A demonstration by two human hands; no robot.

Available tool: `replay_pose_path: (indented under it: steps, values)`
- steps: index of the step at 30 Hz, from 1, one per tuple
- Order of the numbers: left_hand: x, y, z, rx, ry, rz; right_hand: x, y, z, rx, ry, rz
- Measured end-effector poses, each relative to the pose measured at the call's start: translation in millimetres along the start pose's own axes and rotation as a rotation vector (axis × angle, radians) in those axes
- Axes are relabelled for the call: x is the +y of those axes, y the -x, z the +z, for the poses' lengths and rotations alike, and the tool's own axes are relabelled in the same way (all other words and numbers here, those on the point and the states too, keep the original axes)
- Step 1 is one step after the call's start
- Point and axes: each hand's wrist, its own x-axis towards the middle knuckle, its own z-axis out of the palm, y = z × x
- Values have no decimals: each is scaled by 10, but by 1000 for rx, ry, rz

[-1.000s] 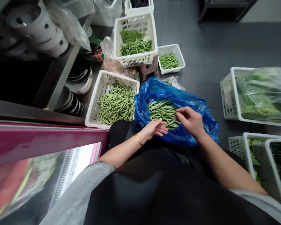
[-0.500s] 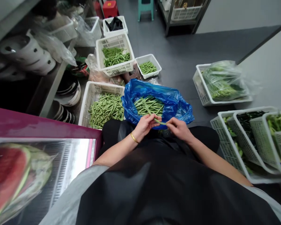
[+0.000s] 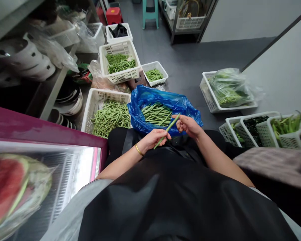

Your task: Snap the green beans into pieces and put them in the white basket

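A single green bean [image 3: 171, 124] slants up and to the right, pinched between the thumb and fingers of my left hand [image 3: 155, 138]. My right hand [image 3: 188, 125] is at the bean's upper end, its fingers curled and the index finger touching or very near the tip. Beneath and beyond the hands a blue plastic bag [image 3: 190, 106] lies open with a pile of long green beans [image 3: 157, 114] inside. Left of the bag, a white basket [image 3: 86, 117] holds many more beans [image 3: 111, 117].
Behind the bag are a larger white basket [image 3: 119, 79] and a small one [image 3: 165, 75], both with green beans. Bagged greens [image 3: 229, 88] sit in a basket at right, near several vegetable baskets. A person's patterned sleeve or clothing [image 3: 278, 165] shows at lower right. Watermelon [image 3: 5, 187] is at lower left.
The bean has swung from slanting down-right to pointing up-right. My right hand has moved up to its far end. Patterned clothing has come into view at right, and the view has shifted slightly.
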Motion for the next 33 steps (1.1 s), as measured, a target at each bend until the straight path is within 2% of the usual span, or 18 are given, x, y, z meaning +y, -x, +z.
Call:
replay_pose_path:
  steps: [3, 5, 7, 10, 12, 15, 18, 22, 26, 29, 31, 33]
  values:
    - [-54, -38, -63, 134, -115, 11, -147, 25, 217, 122, 420, -392]
    - [-121, -74, -120, 265, -127, 12, -117, 114, 363, 132, 731, -630]
    - [-196, -110, -166, 333, -84, -45, -9, 217, 458, 121, 947, -769]
    - [-271, -161, -180, 336, 47, -159, 173, 305, 491, 106, 1135, -834]
    - [-276, -187, -152, 330, 158, -177, 246, 308, 480, 84, 1197, -835]
    - [-256, -194, -73, 365, 319, -126, 296, 275, 497, 86, 1233, -860]
    - [-263, -180, -30, 445, 435, -83, 360, 230, 574, 93, 1230, -971]
    - [-284, -185, -144, 524, 521, -67, 450, 118, 659, 28, 1170, -1102]
    - [-272, -177, -251, 482, 580, -73, 382, 48, 666, 3, 1054, -1059]
    - [-245, -168, -262, 516, 489, -9, 305, 8, 607, 88, 1086, -957]
    - [-221, -160, -258, 589, 342, 96, 282, -35, 544, 148, 1223, -811]
    - [-198, -149, -252, 680, 147, 232, 268, -70, 488, 106, 1327, -632]
